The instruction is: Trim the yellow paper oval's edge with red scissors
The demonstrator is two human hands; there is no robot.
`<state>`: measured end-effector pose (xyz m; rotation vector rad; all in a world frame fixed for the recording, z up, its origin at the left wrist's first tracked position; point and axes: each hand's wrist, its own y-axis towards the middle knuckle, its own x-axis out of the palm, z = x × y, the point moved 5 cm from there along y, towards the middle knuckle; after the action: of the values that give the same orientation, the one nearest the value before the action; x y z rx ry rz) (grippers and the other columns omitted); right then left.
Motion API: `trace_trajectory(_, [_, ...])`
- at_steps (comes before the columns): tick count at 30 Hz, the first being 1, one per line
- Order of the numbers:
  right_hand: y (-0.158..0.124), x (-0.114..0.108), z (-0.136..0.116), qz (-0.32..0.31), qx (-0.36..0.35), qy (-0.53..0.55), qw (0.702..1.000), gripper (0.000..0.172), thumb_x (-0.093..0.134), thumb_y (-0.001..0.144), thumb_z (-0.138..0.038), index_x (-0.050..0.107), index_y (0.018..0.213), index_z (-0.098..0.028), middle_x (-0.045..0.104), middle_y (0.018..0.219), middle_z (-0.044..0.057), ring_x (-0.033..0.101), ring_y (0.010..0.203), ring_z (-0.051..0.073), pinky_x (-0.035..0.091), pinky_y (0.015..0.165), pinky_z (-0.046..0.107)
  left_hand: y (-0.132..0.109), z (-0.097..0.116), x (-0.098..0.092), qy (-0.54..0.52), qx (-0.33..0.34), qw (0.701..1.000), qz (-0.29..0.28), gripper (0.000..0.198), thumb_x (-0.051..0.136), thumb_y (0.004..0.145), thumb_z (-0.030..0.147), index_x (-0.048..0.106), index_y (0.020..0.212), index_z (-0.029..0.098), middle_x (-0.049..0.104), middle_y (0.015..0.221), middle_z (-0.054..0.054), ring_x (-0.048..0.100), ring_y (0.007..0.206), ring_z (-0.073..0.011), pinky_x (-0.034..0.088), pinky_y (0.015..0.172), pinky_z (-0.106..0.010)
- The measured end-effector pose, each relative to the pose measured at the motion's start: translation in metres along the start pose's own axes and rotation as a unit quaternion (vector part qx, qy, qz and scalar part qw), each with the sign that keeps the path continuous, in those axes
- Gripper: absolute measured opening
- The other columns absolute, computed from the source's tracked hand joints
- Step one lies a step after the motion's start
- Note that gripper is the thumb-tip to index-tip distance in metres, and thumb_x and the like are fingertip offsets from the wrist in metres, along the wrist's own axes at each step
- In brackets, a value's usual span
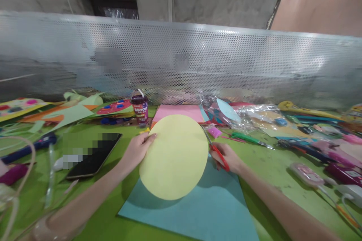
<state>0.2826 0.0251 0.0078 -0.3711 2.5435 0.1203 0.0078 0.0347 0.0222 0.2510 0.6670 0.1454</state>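
A round pale yellow sheet of paper (174,158) is held up over a blue sheet (195,214). Its left edge is pinched by my left hand (140,148), thumb on the near face and the other fingers mostly behind. My right hand (227,156) grips red-handled scissors (220,157) just beside the disc's right edge. The metal blades point up and away along that edge; whether paper lies between them I cannot tell. The blue sheet lies flat on the green table (107,199), partly covered by the disc.
A purple cup with a straw (139,111) stands behind my left hand. A black phone (96,158) lies to the left. At the back are pink paper (181,112) and clear plastic bags (254,118). A green-handled cutter (249,138) and cabled devices (308,175) lie right.
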Motion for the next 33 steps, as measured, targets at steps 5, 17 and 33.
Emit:
trace_trajectory(5, [0.0009,0.0003,0.0007,-0.003,-0.001,-0.004,1.0,0.016,0.043,0.072,-0.029,0.04,0.063,-0.017,0.045,0.043,-0.006,0.049,0.034,0.009,0.038,0.035,0.018,0.0004,-0.0012,-0.0007,0.019,0.001,1.0,0.003,0.037,0.037,0.076,0.05,0.048,0.059,0.019,0.049,0.051,0.002,0.047,0.05,-0.0159,0.028,0.046,-0.024])
trace_trajectory(17, [0.0023,0.0012,0.0062,-0.009,-0.004,-0.012,1.0,0.016,0.042,0.074,-0.028,0.04,0.062,-0.018,0.045,0.038,-0.006,0.049,0.034,0.009,0.036,0.035,0.017,-0.0005,0.0025,-0.0008,0.008,0.007,1.0,0.012,0.037,0.038,0.075,0.05,0.043,0.055,0.02,0.045,0.048,0.003,0.045,0.048,-0.0149,0.028,0.045,-0.024])
trace_trajectory(33, [0.0039,0.0024,0.0068,-0.004,0.004,-0.023,1.0,0.018,0.042,0.074,-0.028,0.039,0.059,-0.018,0.045,0.036,-0.006,0.048,0.032,0.01,0.035,0.035,0.019,0.001,-0.0017,0.0006,0.026,0.013,1.0,0.009,0.038,0.036,0.076,0.05,0.049,0.06,0.019,0.052,0.051,0.002,0.048,0.049,-0.0159,0.03,0.046,-0.024])
